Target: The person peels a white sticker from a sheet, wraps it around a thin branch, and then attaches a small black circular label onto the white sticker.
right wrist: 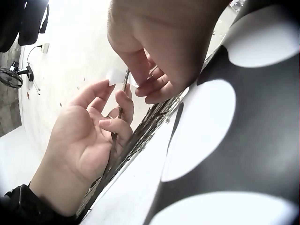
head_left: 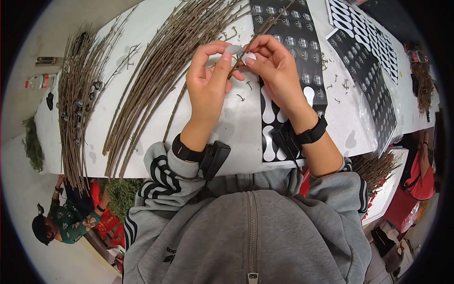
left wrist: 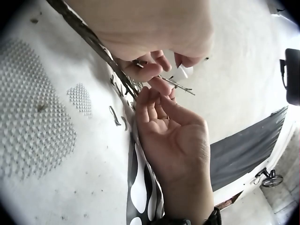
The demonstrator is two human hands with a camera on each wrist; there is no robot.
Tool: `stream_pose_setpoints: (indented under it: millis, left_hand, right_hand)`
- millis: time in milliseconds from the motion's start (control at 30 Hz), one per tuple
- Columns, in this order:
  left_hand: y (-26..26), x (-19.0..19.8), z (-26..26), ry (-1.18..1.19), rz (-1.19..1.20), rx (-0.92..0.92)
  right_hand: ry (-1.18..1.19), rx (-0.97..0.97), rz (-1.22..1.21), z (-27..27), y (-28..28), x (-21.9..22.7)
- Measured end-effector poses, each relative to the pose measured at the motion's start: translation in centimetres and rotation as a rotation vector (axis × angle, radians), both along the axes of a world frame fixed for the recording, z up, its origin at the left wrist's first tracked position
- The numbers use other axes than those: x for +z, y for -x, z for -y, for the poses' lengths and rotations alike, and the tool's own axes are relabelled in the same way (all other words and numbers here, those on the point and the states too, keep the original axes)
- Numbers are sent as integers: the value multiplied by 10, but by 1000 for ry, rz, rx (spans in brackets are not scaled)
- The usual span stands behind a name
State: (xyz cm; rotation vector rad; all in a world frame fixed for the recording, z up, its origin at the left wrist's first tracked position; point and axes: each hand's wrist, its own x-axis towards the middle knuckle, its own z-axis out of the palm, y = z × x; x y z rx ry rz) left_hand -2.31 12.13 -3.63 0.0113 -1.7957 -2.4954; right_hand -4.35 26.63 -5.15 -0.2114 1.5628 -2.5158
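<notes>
A thin brown twig (head_left: 268, 22) runs slantwise between my two hands above the table. My left hand (head_left: 208, 80) pinches one round end of a small white sticker label (right wrist: 115, 76) between thumb and index finger, its other fingers curled around the twig's lower part. From the other side, my right hand (head_left: 280, 66) pinches the label's second end against the twig. The label straddles the twig, with a white piece showing on each side of it. Part of the label is hidden behind my fingertips.
A large bundle of twigs (head_left: 146, 90) lies left of my hands, with another bundle (head_left: 71, 104) beyond it. Black sticker sheets (head_left: 318, 102) with white dumbbell-shaped labels lie under and right of my right hand. Twig scraps (head_left: 241, 98) dot the table. Another person (head_left: 71, 220) is at lower left.
</notes>
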Motion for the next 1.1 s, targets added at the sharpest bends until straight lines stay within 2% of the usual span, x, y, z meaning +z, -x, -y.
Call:
stream_pose_setpoints:
  millis: [133,300,433,700,867,933,1100]
  left_hand:
    - [0,-1,-2,17,-104,-26]
    - [2,-5,-1,17,-124,-17]
    - [0,-5,3,35,-49,-87]
    - [2,-6,-1,103,-135,-106]
    - [2,-5,0,17,-16,-18]
    - [2,-3,0,-18,38,15]
    - [3,-6,-2,52,-2,63]
  right_hand:
    - [-29,-19,-3,0,0,-1]
    - [33,-5,58,-1,-1,0]
    - [38,-19,46,-1,0,-6]
    - [78,-12,78,-2,1,-4]
    - [73,-11,39,-1,2,-7]
    - [2,-34,-1,0,1,-7]
    - [-78,-77,-86,2,1,-6]
